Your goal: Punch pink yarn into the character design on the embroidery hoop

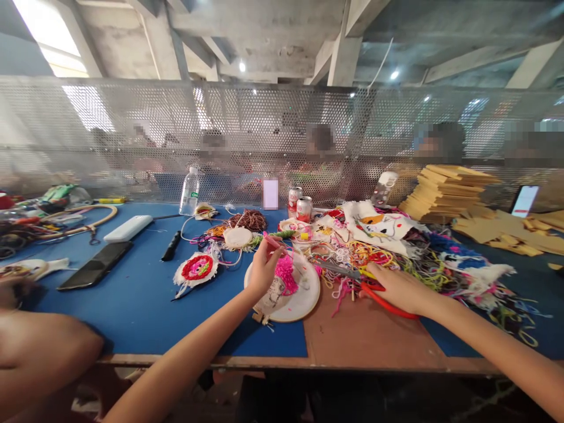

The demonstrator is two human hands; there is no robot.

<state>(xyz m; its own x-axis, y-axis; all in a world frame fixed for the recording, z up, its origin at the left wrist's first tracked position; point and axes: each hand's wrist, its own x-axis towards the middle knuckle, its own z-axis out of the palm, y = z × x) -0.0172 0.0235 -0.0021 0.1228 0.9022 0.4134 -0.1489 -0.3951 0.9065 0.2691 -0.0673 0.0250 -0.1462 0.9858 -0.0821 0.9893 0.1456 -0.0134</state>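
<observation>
Embroidery hoop (309, 294) with white cloth, lying on the surface (370, 343) between both forearms, close to the front edge. Over its far left part, left hand (263, 269) pinching a slim pink item (274, 240); yarn or tool, impossible to tell. Off to the other side, right hand (392, 285) wrapped around the red handles of scissors (341, 269), blades aimed at the hoop, too small to judge whether parted. Probably at a trimming stage; called for next, in that case: a strand held taut and blades brought close, clear of the finished yarn.

Within the hoop, a dense, fuzzy patch of pink yarn (287, 276), seemingly worked into the matte cloth; around it, a thin, round, pale rim. Just beyond the scissors, a loose, stringy yarn heap (374, 255), with limp, ragged cloth pieces (359, 217) on top. Left of the hoop, a round patch (197, 269), shaggy red ring and frayed white border. Farther out, smooth metal cans (304, 208), a clear plastic bottle (189, 194), flat tan sheets (445, 191) stacked unevenly.
</observation>
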